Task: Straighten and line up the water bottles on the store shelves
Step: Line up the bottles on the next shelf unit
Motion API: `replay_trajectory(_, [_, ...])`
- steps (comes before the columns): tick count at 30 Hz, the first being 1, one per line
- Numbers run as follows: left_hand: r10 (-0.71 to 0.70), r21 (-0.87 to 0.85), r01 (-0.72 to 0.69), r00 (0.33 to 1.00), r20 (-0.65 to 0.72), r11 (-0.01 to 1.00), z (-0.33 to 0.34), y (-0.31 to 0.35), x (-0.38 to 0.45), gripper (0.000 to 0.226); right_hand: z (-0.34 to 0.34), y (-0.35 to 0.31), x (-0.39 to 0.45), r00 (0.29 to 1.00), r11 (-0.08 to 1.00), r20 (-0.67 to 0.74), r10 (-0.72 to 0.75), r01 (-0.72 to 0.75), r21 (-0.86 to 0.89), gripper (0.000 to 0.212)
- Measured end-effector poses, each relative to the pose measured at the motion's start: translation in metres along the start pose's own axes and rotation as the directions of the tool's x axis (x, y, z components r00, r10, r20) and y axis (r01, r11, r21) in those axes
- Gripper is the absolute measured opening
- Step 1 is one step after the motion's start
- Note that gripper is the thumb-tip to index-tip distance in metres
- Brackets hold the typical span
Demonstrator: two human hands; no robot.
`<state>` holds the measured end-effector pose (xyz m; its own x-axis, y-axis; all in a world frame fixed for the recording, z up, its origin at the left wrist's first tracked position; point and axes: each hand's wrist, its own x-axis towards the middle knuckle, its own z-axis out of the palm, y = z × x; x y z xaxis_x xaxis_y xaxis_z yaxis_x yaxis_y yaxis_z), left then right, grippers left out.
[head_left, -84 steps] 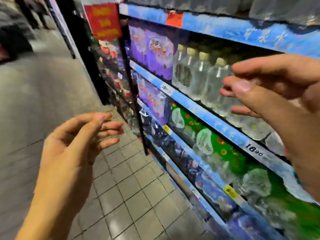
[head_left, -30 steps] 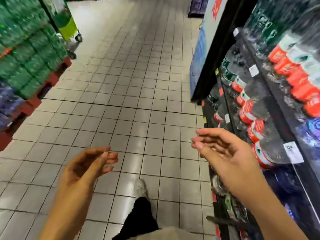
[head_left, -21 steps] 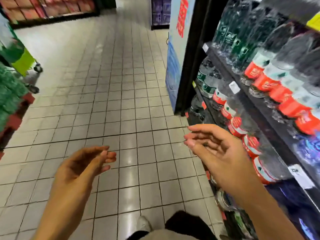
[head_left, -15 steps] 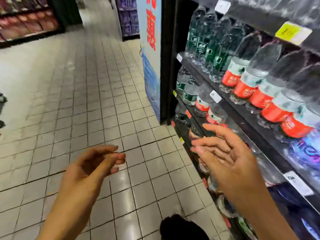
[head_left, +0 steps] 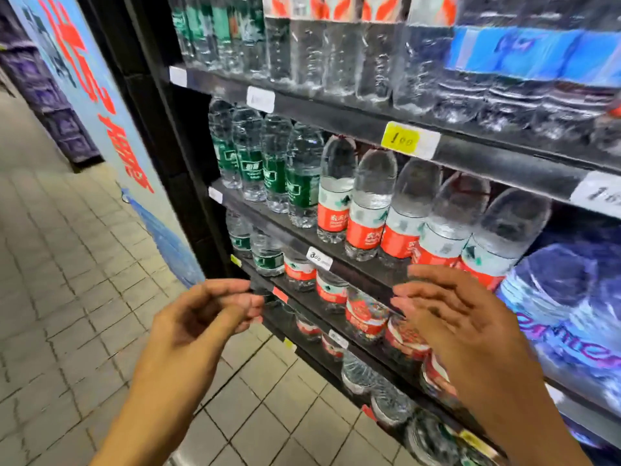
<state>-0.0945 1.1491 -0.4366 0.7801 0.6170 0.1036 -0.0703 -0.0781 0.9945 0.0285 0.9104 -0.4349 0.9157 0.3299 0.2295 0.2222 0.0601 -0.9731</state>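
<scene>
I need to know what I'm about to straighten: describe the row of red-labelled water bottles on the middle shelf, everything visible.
The red-labelled bottles are clear plastic, domed at the shoulder, with a pale band above a red label; a dark red cap shows on some. Five stand upright side by side along the front of the dark shelf, right of the green-labelled bottles and left of a blue-wrapped pack. The right hand is raised, open, in front of the rightmost ones; whether it touches them cannot be told.
</scene>
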Motion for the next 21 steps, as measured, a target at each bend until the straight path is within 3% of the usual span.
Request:
replay_trajectory(5, [0.082, -0.081, -0.067, 0.977, 0.196, 0.994, 0.045, 0.027, 0.073, 0.031, -0.023, -0.034, 0.028, 0.976, 0.989, -0.192, -0.106, 0.083, -0.125, 0.034])
replay_trajectory(11, [0.285, -0.156, -0.243, 0.880, 0.381, 0.957, 0.090, 0.076, 0.145, 0.032, -0.039, -0.081, 0.054, 0.886, 0.954, -0.385, -0.258, 0.170, -0.247, 0.032])
replay_trajectory(21, [0.431, -0.311, -0.306, 0.730, 0.530, 0.900, 0.140, 0.152, 0.215, 0.018, -0.029, -0.150, 0.102, 0.791, 0.890, -0.458, -0.407, 0.230, -0.395, 0.033])
